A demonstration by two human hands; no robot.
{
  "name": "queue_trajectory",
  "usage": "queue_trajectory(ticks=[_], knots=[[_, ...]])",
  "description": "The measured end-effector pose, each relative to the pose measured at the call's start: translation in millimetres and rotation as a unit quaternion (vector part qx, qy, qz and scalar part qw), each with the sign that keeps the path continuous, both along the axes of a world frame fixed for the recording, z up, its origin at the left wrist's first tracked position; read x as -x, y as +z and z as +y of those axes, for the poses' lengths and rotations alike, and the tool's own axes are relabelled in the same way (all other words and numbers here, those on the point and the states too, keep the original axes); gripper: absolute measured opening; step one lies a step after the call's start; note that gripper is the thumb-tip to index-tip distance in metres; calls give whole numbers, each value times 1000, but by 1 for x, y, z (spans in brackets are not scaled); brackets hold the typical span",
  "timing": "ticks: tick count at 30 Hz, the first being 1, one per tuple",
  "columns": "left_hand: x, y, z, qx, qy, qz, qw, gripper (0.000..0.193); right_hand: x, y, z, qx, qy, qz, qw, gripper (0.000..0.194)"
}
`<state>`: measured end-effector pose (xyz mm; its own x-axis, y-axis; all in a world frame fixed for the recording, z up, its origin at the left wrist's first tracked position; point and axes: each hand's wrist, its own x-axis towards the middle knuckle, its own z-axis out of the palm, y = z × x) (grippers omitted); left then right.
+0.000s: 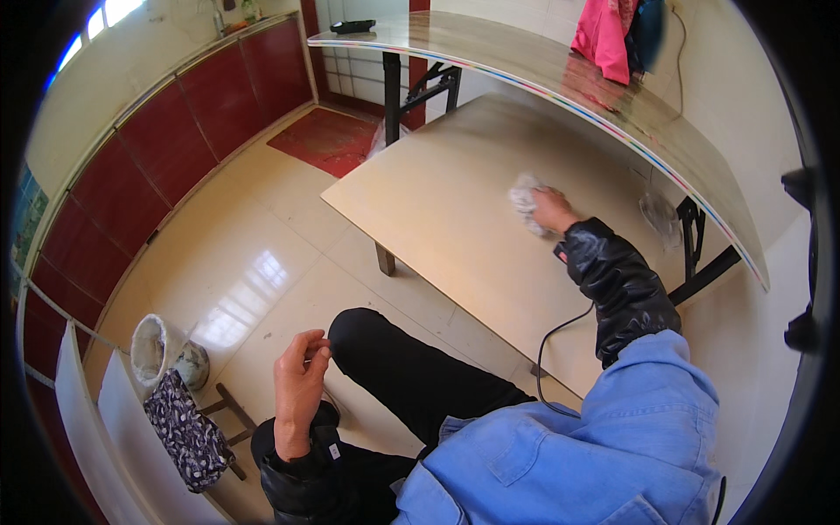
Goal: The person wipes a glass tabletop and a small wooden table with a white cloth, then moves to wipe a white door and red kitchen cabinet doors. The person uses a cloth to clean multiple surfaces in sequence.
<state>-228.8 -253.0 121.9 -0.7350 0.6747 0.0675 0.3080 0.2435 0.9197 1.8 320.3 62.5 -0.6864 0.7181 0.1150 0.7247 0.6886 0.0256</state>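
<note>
A crumpled whitish cloth (527, 202) is gripped in my right hand (552, 209) and pressed against the low beige tabletop (426, 190). Both the cloth and the hand look slightly blurred. My arm reaches out across this low table, under the edge of a taller table. My left hand (304, 384) hangs in the air beside my raised knee (361, 331). Its fingers are loosely bent with a gap to the thumb, and I see nothing in it.
Above the low table stands a marble-patterned table (512, 49) on black folding legs (392, 98), with pink cloth (604, 36) on top. A dark cable (539, 354) runs near my right arm. At left are a lined bin (149, 348), a stool with a patterned cover (187, 433) and white shelves (131, 420).
</note>
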Motion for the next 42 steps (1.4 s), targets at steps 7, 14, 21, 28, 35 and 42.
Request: queue_trajectory(ticks=[7,14,21,28,35,42], knots=[[5,3,16,44,-18,76,996,26,156,14,-84,43,151,-5,988,53],[21,9,31,35,-38,73,996,27,274,20,-76,59,170,-18,983,52],[43,8,41,38,-45,85,995,28,304,21,-34,49,102,-24,993,56],[78,-1,46,38,-43,85,995,27,256,21,27,54,7,-19,998,48],[100,-11,64,30,-49,92,994,26,89,11,84,35,-146,25,988,44],[101,-8,63,32,-54,96,993,25,-99,5,91,36,-238,3,971,51]])
